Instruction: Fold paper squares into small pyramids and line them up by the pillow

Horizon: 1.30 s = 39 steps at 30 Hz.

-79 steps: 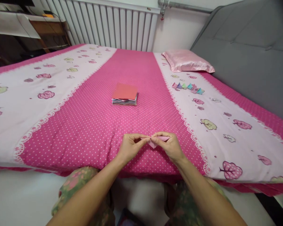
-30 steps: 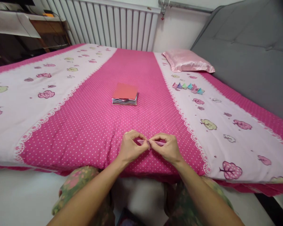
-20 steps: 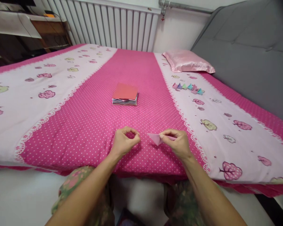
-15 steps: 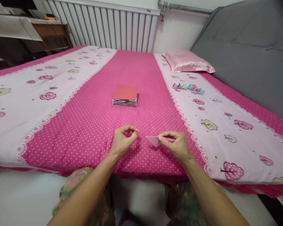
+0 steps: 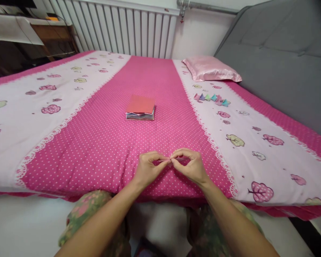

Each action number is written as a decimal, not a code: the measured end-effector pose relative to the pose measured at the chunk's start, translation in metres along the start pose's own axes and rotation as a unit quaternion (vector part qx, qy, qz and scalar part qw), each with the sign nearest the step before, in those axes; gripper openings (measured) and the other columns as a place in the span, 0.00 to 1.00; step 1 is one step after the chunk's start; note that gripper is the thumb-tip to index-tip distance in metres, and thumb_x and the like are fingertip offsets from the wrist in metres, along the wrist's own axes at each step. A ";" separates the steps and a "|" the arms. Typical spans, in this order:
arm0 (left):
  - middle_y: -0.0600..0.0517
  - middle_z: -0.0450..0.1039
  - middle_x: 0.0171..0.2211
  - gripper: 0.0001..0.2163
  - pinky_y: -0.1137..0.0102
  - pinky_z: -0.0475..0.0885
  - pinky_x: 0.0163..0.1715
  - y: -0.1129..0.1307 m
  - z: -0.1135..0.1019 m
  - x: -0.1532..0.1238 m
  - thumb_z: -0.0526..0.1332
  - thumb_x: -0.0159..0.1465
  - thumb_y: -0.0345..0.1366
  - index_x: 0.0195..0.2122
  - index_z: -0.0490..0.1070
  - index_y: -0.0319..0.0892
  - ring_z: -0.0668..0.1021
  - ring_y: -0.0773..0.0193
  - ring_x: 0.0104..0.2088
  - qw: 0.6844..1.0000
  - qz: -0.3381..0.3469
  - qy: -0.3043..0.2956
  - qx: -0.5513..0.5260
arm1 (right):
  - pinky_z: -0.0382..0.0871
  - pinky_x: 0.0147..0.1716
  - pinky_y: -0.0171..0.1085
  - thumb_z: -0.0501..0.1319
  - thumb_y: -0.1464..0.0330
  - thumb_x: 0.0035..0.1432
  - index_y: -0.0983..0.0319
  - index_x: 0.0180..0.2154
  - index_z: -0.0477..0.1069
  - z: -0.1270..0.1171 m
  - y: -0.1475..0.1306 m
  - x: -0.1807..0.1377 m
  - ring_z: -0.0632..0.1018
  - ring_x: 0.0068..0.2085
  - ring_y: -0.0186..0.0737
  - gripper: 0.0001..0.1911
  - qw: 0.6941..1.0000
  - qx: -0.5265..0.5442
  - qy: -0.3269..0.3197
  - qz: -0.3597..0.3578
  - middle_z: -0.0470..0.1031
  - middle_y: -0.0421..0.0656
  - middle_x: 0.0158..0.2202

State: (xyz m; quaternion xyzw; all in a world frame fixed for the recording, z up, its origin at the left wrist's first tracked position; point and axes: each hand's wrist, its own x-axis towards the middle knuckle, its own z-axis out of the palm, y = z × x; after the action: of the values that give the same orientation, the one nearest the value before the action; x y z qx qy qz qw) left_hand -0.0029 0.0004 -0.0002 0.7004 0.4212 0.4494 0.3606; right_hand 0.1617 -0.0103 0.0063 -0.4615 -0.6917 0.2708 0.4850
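Observation:
Between both hands, just above the near part of the bed, is a small piece of folded pink paper (image 5: 170, 160), seen nearly edge-on and mostly covered by fingers. My left hand (image 5: 149, 166) pinches its left side between thumb and fingers. On the other side, my right hand (image 5: 189, 165) grips it, its fingertips meeting those of the left. Farther back on the bed lies a stack of square paper (image 5: 141, 105) with a red-orange sheet on top. To the right, a row of several small folded paper pieces (image 5: 212, 98) in pink, purple, green and blue rests on the white band.
A bed with a pink dotted cover (image 5: 160, 78) spreads out before me. A pink pillow (image 5: 210, 69) lies at the back right by the grey headboard (image 5: 273, 53). Behind stand a white radiator (image 5: 117, 30) and, at the left, a desk (image 5: 52, 34).
My left hand has moved right and taken hold of the pink paper. My right hand has shifted slightly left. The paper has turned from showing a triangular face to nearly edge-on.

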 end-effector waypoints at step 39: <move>0.50 0.77 0.28 0.07 0.71 0.74 0.30 0.002 0.008 -0.008 0.64 0.55 0.37 0.32 0.74 0.40 0.78 0.66 0.28 0.995 0.003 0.090 0.038 | 0.73 0.34 0.35 0.60 0.59 0.53 0.60 0.44 0.73 0.019 0.011 0.000 0.78 0.36 0.37 0.18 0.911 0.328 0.087 0.233 0.78 0.44 0.37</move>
State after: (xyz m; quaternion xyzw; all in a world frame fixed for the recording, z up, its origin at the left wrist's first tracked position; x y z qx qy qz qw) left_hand 0.0033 -0.0092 -0.0038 0.6715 0.4669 0.4955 0.2925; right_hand 0.1485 -0.0044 -0.0104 -0.4458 -0.3918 0.5467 0.5906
